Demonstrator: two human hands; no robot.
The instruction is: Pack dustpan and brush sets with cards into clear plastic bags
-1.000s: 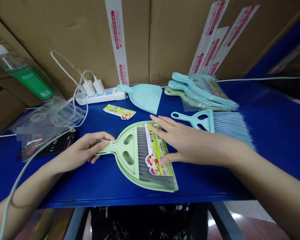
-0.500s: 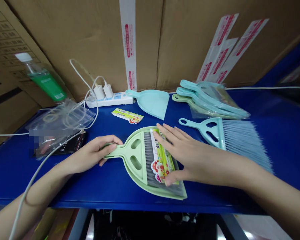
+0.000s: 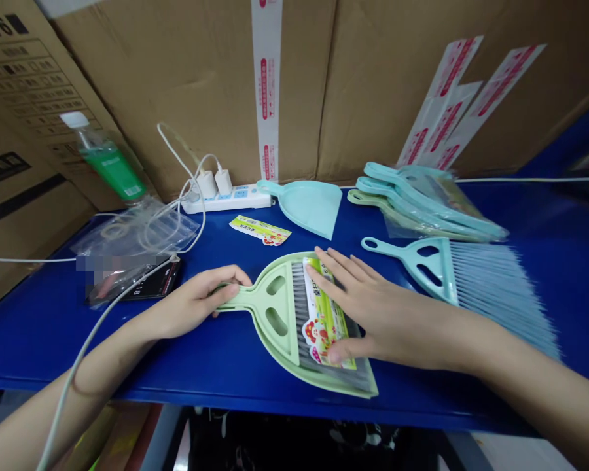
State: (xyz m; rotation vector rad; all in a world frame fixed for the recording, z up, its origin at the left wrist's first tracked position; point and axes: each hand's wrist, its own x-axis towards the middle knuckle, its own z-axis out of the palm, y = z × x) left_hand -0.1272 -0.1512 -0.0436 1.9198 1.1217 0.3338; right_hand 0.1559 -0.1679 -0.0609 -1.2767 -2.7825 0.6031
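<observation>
A light green hand brush [image 3: 285,294] lies on a matching green dustpan [image 3: 275,363], their handles stacked together. My left hand [image 3: 201,294] is closed round both handles. Across the grey bristles lies a printed label card [image 3: 319,337] in yellow-green and white. My right hand [image 3: 358,307] rests flat on the card and bristles with fingers stretched out, covering the card's right part. To the right is a light blue hand brush [image 3: 436,268], partly behind my right forearm. A light blue dustpan [image 3: 309,203] lies farther back, and a second label card [image 3: 260,230] sits left of it.
At the back right lie several bagged dustpan sets [image 3: 422,203]. A white power strip [image 3: 240,198] with chargers and looping cables stands at the back. On the left are a green-labelled bottle [image 3: 110,163], clear plastic bags [image 3: 122,239] and a phone [image 3: 152,284]. Cardboard boxes [image 3: 186,78] line the back.
The whole view has shifted slightly, so everything appears a little farther right and lower. Both hands keep their places on the green brush and dustpan.
</observation>
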